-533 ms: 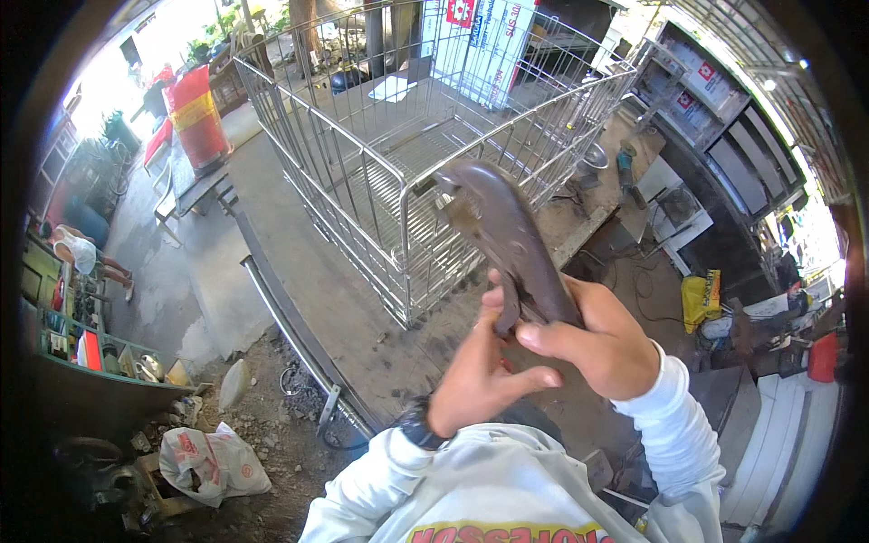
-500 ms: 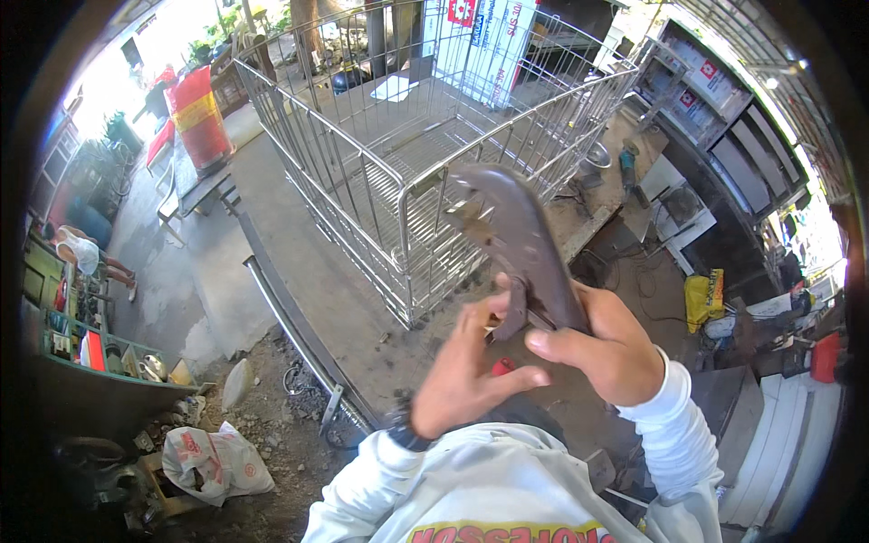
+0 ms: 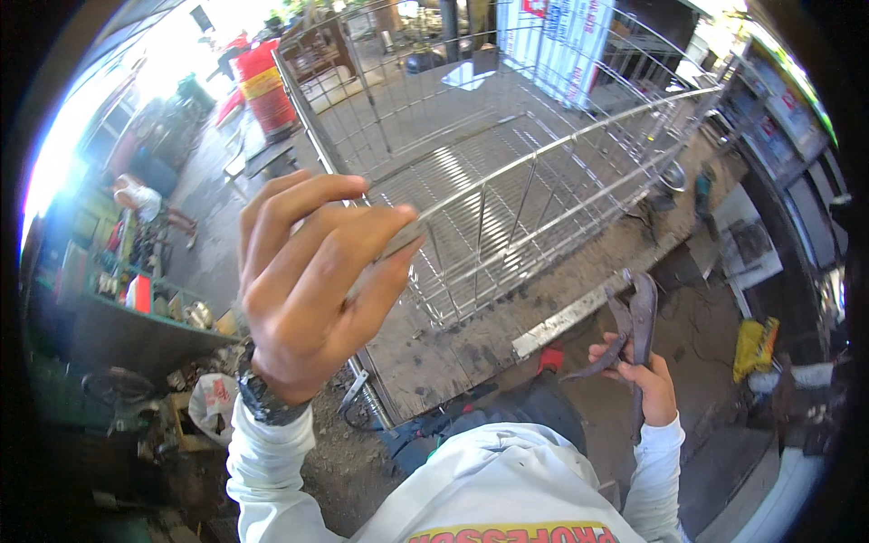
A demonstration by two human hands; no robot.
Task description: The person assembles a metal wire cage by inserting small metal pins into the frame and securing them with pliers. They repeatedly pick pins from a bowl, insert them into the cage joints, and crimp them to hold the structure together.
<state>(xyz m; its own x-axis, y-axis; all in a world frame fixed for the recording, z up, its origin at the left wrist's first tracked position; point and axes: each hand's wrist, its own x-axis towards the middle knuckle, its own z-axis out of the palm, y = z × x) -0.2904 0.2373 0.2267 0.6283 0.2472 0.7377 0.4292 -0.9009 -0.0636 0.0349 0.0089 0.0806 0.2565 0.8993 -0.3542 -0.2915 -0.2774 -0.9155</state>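
A large wire basket (image 3: 507, 240) of bright metal stands on the worktable in front of me, its near corner toward me. My left hand (image 3: 312, 281) is raised at that corner. Its thumb and fingers are closed on the basket's grey rim, though the hand hides most of the corner. Lower down on the right, my right hand (image 3: 650, 387) holds a pair of worn brown locking pliers (image 3: 644, 317) by the handle. The pliers point away from me, beyond the table's near edge, with their lever standing apart from the main handle.
A flat metal bar (image 3: 566, 321) lies along the edge of the worktable (image 3: 434, 357). An angle grinder (image 3: 703, 192) sits at the right, and a yellow bag (image 3: 754, 348) lies below. Leftward are a red sack (image 3: 265, 90), a bending person (image 3: 143, 201) and a green-edged bench (image 3: 163, 317).
My left hand has left the pliers and risen up and left to the basket's corner. The right hand has lowered the pliers to the right. The view has shifted left.
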